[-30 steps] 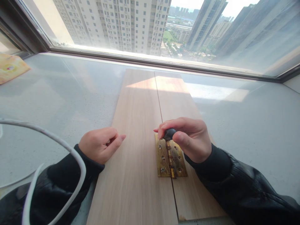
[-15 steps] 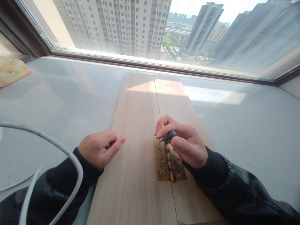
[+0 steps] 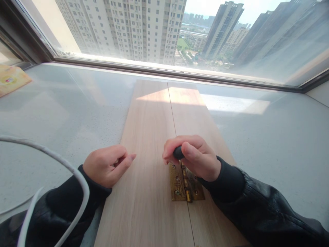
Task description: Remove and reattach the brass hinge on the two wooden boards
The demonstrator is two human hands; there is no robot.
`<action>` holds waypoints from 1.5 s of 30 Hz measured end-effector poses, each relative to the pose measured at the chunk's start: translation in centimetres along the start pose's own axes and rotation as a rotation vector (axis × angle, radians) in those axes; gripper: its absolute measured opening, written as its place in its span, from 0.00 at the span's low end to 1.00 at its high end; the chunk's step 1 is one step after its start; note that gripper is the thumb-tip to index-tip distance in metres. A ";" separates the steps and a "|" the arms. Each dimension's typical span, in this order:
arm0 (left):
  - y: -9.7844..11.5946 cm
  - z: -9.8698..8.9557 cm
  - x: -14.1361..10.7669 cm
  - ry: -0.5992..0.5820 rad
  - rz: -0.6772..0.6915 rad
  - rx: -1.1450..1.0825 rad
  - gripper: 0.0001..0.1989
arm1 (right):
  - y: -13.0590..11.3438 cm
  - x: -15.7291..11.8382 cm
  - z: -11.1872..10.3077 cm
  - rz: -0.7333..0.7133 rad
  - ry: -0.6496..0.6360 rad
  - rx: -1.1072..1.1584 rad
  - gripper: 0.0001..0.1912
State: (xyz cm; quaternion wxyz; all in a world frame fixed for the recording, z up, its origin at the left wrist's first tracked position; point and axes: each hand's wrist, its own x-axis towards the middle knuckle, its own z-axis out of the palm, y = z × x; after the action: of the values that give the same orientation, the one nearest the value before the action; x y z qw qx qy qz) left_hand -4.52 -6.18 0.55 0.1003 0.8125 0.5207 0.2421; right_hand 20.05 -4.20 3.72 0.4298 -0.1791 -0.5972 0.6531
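Note:
My right hand is wrapped round a screwdriver, its black rounded handle end showing between thumb and fingers. The shaft and tip are hidden under the hand. Directly below is a worn brass hinge, laid open across the seam between two pale wooden boards. Cross-head screws sit in holes of its left leaf; the hand covers its upper part. At the boards' left edge, my left hand is closed with the thumb against the curled fingers. Whether anything is inside it cannot be seen.
A white cable loops over my left sleeve in the foreground. The boards lie on a speckled white sill under a dark window frame. A yellow-orange packet lies at the far left.
My right hand has turned over the hinge, bringing the screwdriver's handle upright and a little left, its end facing me. The left hand stays closed, almost unmoved.

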 end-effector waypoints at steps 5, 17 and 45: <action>0.0 0.1 0.0 -0.001 -0.012 -0.015 0.21 | -0.9 -0.4 -0.4 0.006 -0.016 -0.077 0.19; 0.0 0.0 0.0 0.007 0.002 0.000 0.20 | -1.1 -0.7 -0.8 -0.080 0.124 -0.175 0.12; 0.0 0.0 0.0 0.003 0.000 0.007 0.20 | -0.3 -0.3 -0.3 -0.007 0.009 -0.054 0.17</action>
State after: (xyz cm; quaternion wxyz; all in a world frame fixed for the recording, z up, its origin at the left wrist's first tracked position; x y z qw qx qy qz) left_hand -4.57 -6.20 0.55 0.0970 0.8124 0.5218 0.2415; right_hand 20.54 -4.22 3.86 0.4297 -0.1914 -0.6133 0.6345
